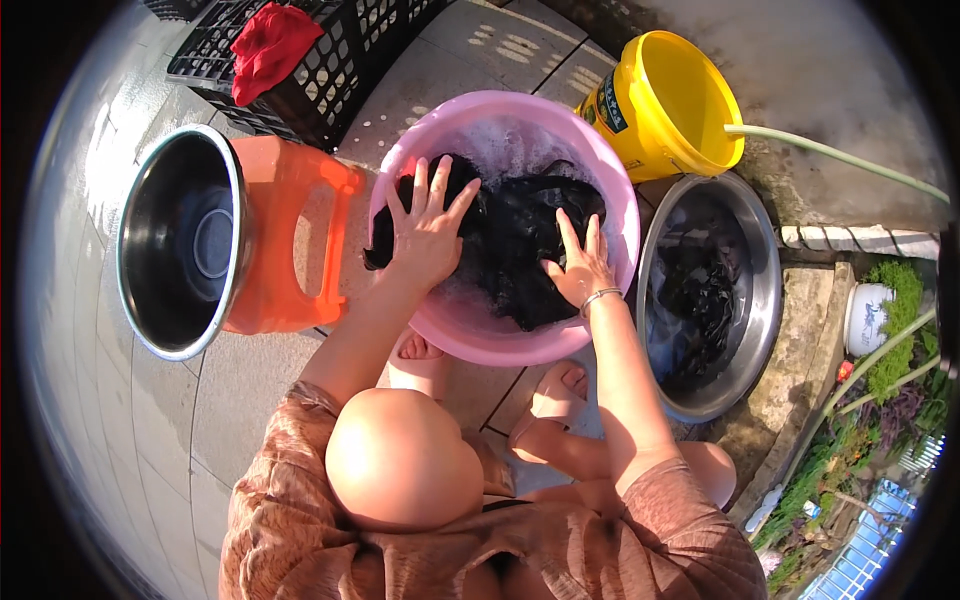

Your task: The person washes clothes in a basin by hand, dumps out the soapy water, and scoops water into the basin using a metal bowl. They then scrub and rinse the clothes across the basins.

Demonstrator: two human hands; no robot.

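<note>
Wet black cloth [517, 255] lies in sudsy water inside a pink plastic basin [510, 352], in front of my feet. My left hand [427, 229] rests with spread fingers on the cloth at the basin's left side, where a bit of it hangs over the rim. At the right side, my right hand [581, 262], with a metal bangle at the wrist, touches the cloth with its fingers apart. Neither hand is closed around the fabric. The undersides of both palms are hidden.
Right of the basin are a metal basin [765, 300] holding dark cloth in water and a yellow bucket [682, 105] with a hose [840, 155]. At left, a dark bowl [180, 240] adjoins an orange plastic container [262, 225]. Red cloth [270, 49] lies on a black crate [315, 90].
</note>
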